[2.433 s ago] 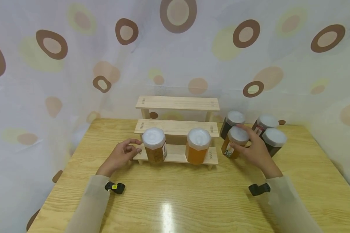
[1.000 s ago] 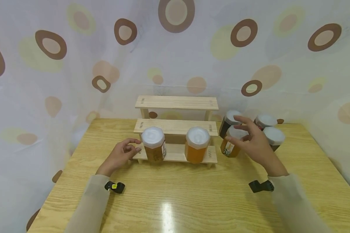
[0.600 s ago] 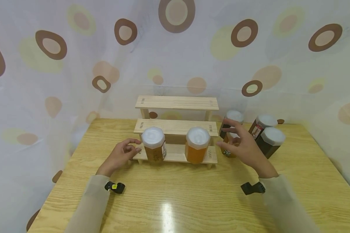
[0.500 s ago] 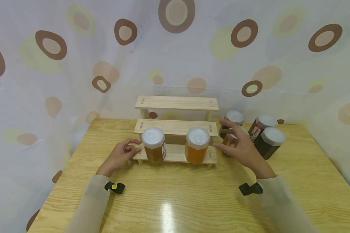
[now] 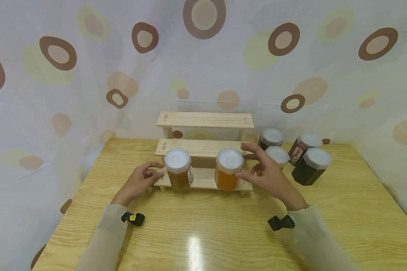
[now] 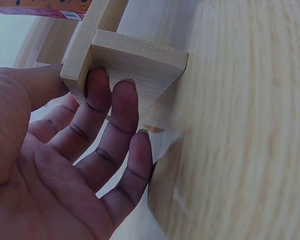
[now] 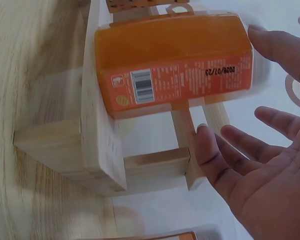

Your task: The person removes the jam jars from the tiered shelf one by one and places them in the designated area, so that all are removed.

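A three-step wooden display rack (image 5: 205, 119) stands on the table. My left hand (image 5: 140, 183) pinches the left end of its lowest step between thumb and fingers, seen closely in the left wrist view. On that step, a speckled brown jar (image 5: 180, 180) stands at left and an amber honey-coloured jar (image 5: 225, 181) at right, both with white lids. My right hand (image 5: 269, 180) is spread beside the amber jar. In the right wrist view its thumb (image 7: 277, 47) is at the jar's lid edge, contact uncertain; the other fingers are not wrapped round it.
Right of the rack stand more lidded jars: a dark one (image 5: 270, 137) at the back, an amber one (image 5: 277, 153) partly behind my right hand, a dark red-labelled one (image 5: 305, 145) and another dark one (image 5: 308, 170). A patterned curtain (image 5: 203, 75) hangs behind the table.
My right hand has let go of the amber jar among the right-hand group and moved left to the amber jar on the rack. The left hand and the jars on the rack stay put.
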Motion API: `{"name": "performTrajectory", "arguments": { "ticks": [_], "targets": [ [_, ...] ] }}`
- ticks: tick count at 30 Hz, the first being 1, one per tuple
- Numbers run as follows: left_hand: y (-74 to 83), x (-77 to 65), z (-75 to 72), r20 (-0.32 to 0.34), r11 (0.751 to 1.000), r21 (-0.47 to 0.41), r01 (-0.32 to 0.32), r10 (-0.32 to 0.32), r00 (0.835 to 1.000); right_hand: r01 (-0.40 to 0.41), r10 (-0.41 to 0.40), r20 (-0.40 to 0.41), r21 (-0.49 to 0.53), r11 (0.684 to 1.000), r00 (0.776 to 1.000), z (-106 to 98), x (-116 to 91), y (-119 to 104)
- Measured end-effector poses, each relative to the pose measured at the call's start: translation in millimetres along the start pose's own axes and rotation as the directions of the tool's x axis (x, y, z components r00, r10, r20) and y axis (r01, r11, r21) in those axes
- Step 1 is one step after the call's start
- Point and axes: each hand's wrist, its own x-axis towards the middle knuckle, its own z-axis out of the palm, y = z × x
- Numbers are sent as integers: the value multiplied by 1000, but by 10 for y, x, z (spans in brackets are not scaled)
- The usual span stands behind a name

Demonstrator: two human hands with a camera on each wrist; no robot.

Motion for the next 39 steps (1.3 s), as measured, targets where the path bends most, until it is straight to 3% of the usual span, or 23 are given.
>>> {"name": "performTrajectory", "arguments": {
  "ticks": [11,20,31,39],
  "targets": [
    [-5,-2,0,5,1000,-9,3,-3,1000,55,-55,11,-17,998,998,145,17,-19],
    [12,-3,5,0,1000,-2,-17,17,1000,15,-13,30,-57,998,999,233,23,-39],
    [15,-8,-2,-6,1000,7,-9,9,1000,59,-65,-50,-110,992,997,348,29,8],
    [29,-21,-3,0,999,-8,-31,31,1000,126,-149,-133,-168,978,980,402,21,45]
  ]
}}
